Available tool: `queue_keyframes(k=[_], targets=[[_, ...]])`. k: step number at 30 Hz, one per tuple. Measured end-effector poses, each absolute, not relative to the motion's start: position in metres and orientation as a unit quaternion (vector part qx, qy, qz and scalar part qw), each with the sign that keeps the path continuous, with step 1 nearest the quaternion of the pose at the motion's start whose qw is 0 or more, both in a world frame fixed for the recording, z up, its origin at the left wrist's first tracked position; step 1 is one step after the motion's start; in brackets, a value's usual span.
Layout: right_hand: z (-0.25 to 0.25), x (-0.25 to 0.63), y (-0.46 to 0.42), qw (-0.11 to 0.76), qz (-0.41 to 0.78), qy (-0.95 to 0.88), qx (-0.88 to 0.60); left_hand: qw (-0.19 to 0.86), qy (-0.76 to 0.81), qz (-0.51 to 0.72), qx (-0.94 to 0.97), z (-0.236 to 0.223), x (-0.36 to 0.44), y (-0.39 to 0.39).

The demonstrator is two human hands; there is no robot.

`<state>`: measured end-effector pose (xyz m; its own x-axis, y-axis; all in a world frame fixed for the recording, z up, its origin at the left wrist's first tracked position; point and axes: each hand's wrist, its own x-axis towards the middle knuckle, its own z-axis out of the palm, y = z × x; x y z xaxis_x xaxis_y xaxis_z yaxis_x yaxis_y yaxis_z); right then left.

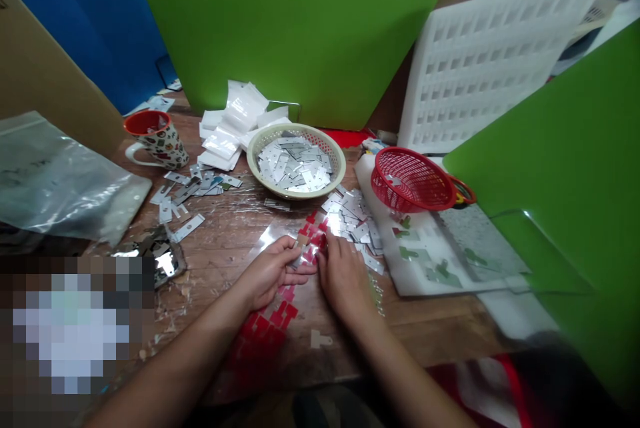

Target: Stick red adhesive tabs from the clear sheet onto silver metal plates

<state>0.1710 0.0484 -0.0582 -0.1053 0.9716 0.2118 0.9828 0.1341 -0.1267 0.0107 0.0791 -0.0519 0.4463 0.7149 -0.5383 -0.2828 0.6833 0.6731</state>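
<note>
On my feed, the left hand (275, 273) pinches a small plate (301, 243) between thumb and fingers, over the red-patterned sheet (267, 333) on the bench (440, 328). The right hand (346, 275) curls close beside it; I cannot tell whether those fingers grip anything. Beyond sits a cream basket (297, 195).

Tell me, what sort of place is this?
Probably a small workshop for hand work: a pale basket heaped with flat, metal-looking parts, more scattered over the table, and red cut-out shapes.
</note>
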Motion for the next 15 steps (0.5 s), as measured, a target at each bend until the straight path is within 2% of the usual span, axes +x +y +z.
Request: queue_keyframes(k=[5,15], targets=[[-0.056,0.169,0.048,0.09,-0.035,-0.762,-0.64,0.81,0.432,0.308,0.25,-0.052,0.01,0.079],[-0.066,0.169,0.048,0.151,-0.003,-0.751,-0.642,0.812,0.432,0.309,0.24,-0.05,0.011,0.08]])
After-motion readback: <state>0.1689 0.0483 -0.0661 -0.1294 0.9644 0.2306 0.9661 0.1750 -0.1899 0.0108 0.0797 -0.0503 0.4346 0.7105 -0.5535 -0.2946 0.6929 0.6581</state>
